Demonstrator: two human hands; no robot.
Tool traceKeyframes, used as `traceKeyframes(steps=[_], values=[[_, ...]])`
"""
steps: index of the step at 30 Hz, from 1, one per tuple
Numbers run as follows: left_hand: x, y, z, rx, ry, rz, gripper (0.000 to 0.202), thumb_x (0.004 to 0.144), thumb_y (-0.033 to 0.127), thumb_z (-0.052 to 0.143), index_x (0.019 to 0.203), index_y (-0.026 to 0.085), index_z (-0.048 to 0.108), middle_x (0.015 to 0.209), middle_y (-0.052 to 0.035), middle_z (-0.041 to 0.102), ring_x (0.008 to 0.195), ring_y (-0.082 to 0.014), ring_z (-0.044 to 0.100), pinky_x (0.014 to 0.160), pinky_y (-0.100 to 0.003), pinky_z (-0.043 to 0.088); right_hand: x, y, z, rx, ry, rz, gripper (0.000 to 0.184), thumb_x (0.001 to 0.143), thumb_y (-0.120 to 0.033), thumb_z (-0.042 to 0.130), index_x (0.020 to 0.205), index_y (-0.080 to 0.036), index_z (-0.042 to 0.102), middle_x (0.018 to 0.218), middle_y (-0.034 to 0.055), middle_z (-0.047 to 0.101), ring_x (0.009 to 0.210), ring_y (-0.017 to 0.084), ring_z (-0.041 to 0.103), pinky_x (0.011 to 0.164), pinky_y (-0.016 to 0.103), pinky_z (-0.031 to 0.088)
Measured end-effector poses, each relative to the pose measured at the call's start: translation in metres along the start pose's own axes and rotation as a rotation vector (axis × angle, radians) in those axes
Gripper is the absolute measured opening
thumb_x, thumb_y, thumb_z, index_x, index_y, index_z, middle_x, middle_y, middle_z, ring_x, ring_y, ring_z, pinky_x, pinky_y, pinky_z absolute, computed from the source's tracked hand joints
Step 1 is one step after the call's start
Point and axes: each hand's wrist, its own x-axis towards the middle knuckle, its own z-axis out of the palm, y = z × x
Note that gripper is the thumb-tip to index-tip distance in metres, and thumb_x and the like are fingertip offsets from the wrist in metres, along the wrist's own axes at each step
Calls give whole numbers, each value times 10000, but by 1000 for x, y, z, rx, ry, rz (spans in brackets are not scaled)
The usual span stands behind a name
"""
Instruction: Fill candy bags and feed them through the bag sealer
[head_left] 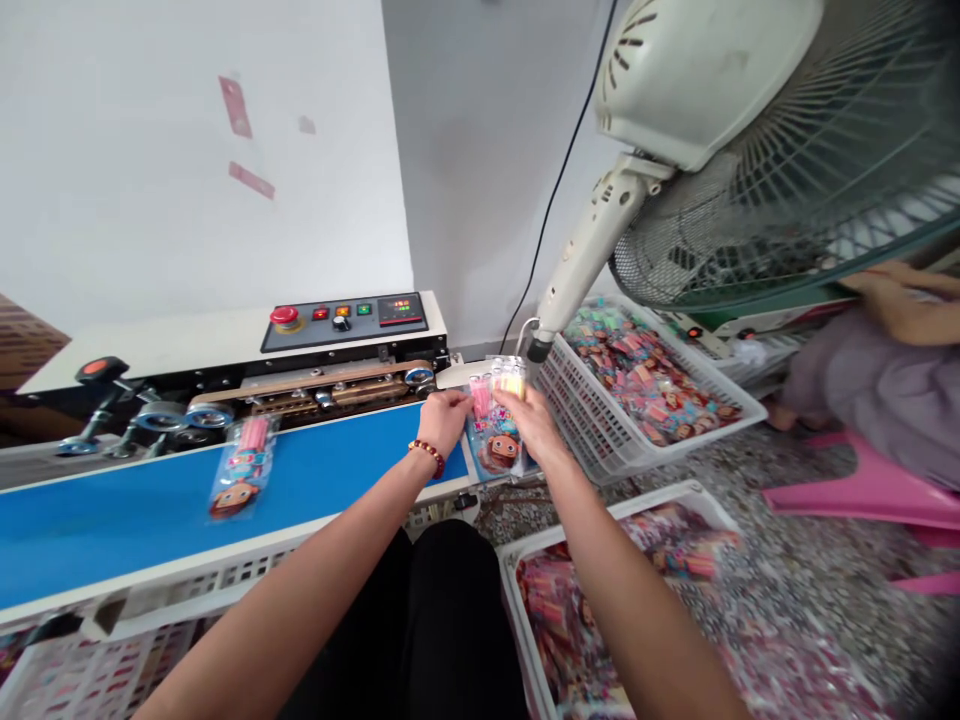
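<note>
At the right end of the blue conveyor belt (345, 455), my left hand (444, 422) pinches the upper edge of a clear plastic packet (501, 450). This packet has a cartoon face on its lower part and pink sticks at its top. My right hand (534, 418) grips the right side of the packets, beside a group of yellow sticks (512, 380). Some packets seem to overlap there, and how many I cannot tell. Farther left on the belt lies another packet (244, 465), flat, its pink end toward the rollers.
Behind the belt runs a sealing machine with a control panel (345, 320). A large fan (750, 180) stands at right. White baskets of packets, one upright (592, 430) and one low (514, 590), flank my right arm. A person (862, 370) sits near a pink stool (862, 480).
</note>
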Motion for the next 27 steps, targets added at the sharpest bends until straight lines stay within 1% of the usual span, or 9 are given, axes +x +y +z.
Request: traceKeyframes(steps=[3, 6, 8, 10, 14, 17, 20, 24, 27], values=[[-2, -4, -7, -152, -14, -61, 214, 765, 342, 599, 686, 158, 673, 459, 41, 483, 410, -84, 405, 417, -208, 298, -2, -1, 1, 27, 13, 0, 351, 665, -447, 711, 878, -171, 672, 733, -2, 662, 611, 131, 547, 591, 241, 434], [-5, -3, -12, -261, -51, -56, 236, 757, 375, 592, 726, 155, 669, 421, 63, 422, 357, -74, 355, 369, -204, 255, -2, -2, 2, 29, 32, -3, 362, 650, -460, 712, 862, -169, 674, 734, 5, 664, 616, 136, 545, 587, 241, 428], [-7, -2, -15, -282, -49, -24, 252, 750, 389, 599, 754, 149, 676, 434, 62, 436, 355, -71, 368, 360, -200, 259, -2, -2, 2, 50, 41, -12, 373, 648, -463, 710, 876, -170, 678, 748, 7, 670, 624, 137, 550, 598, 243, 430], [-8, -2, -18, -280, -34, -7, 251, 738, 382, 616, 768, 142, 683, 482, 47, 491, 382, -70, 418, 364, -191, 274, -3, -2, 2, 72, 54, -22, 373, 649, -455, 711, 889, -170, 681, 750, 3, 668, 624, 133, 546, 605, 242, 428], [-7, -2, -21, -288, -49, -73, 214, 739, 342, 622, 765, 135, 668, 541, 23, 542, 426, -82, 502, 347, -175, 268, -4, -2, 1, 23, 90, -3, 353, 639, -449, 715, 849, -168, 673, 674, -20, 626, 570, 118, 494, 556, 237, 393], [-4, 0, -21, -294, -90, -101, 199, 764, 335, 622, 781, 138, 646, 496, 39, 510, 383, -80, 479, 326, -176, 251, -4, -2, 0, -10, 70, 2, 341, 647, -452, 707, 833, -170, 663, 641, -33, 598, 546, 112, 465, 535, 236, 371], [0, 5, -21, -295, -106, -85, 188, 764, 337, 653, 810, 161, 607, 468, 68, 485, 336, -72, 441, 312, -178, 228, -3, -2, -2, -49, 37, -24, 335, 658, -444, 701, 843, -167, 669, 658, -31, 607, 567, 114, 477, 558, 236, 380], [6, 10, -22, -296, -141, -66, 190, 727, 260, 686, 690, 169, 524, 463, 72, 480, 340, -62, 442, 321, -171, 228, -2, -2, -3, -98, 19, -27, 357, 660, -453, 700, 867, -162, 680, 712, -11, 649, 609, 132, 520, 582, 243, 401], [10, 10, -21, -320, -198, -42, 207, 720, 256, 695, 671, 168, 514, 470, 58, 499, 371, -72, 470, 336, -172, 252, -2, -3, -2, -84, -22, -38, 381, 646, -442, 719, 899, -160, 683, 775, 5, 678, 642, 139, 548, 607, 248, 422]])
